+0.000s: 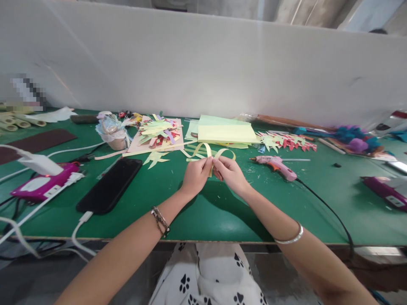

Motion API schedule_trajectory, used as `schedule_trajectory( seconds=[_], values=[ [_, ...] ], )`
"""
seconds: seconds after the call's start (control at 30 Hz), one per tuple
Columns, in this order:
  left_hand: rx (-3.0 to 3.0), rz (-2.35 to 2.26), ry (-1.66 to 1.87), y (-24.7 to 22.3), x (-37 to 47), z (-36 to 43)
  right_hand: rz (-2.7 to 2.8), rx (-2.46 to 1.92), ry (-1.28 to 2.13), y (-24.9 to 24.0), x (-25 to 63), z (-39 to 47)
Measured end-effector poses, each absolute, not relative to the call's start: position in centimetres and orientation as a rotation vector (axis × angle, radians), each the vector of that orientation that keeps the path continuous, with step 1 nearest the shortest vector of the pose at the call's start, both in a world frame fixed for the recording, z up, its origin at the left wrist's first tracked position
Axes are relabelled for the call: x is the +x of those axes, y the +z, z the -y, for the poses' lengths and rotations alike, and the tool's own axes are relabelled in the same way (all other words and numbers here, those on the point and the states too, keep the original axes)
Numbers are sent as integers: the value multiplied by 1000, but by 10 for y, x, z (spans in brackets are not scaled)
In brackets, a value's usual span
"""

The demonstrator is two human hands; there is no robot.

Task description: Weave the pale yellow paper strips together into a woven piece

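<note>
Green tabletop (219,212) everywhere, and right in the middle of it a person has both hands pressed together, pinching a pale yellow paper strip (208,151) that loops up on either side of the fingers. Left hand (197,174) and right hand (229,173) are touching each other at the fingertips, both clamped on that strip just above the table, a bit in front of a stack of yellow-green paper sheets (226,130). More loose strips lie flat between the hands and the stack. Off to the right hand's side sits a pink glue gun (277,165) lying on the table, with its black cord (330,212) trailing toward the near edge. Left of the hands there's a black phone (110,185) plugged into a white cable, and beyond that a magenta power strip (43,183) (lots of wires over there). Further back, a pile of spiky paper cutouts (160,132) on a pink sheet, and another row of red and green cutouts (288,141) near the white wall (203,63). Beaded bracelet on the left wrist, silver bangle on the right.
</note>
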State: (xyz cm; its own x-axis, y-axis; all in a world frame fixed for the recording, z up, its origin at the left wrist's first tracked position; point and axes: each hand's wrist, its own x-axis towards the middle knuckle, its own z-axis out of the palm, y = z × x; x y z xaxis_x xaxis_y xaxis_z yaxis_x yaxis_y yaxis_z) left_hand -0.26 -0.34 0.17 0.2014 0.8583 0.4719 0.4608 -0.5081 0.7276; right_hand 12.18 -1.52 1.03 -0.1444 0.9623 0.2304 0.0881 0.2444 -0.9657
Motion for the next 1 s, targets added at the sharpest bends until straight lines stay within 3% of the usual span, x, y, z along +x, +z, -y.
schedule_trajectory(
  seconds=[0.2, 0.37, 0.57, 1.0],
  values=[
    [1825, -1271, 1349, 5, -2, 5, 1454, -1067, 1083, 10, 123, 16],
    [1880, -1099, 1154, 4, -2, 5, 1365, -1054, 1055, 7, 124, 13],
    [1953, -1216, 1134, 2, -2, 6, 1508, -1064, 1090, 9, 122, 15],
    [1529, -1265, 1202, 18, -12, -3, 1464, -1148, 1039, 10, 126, 14]
  ],
)
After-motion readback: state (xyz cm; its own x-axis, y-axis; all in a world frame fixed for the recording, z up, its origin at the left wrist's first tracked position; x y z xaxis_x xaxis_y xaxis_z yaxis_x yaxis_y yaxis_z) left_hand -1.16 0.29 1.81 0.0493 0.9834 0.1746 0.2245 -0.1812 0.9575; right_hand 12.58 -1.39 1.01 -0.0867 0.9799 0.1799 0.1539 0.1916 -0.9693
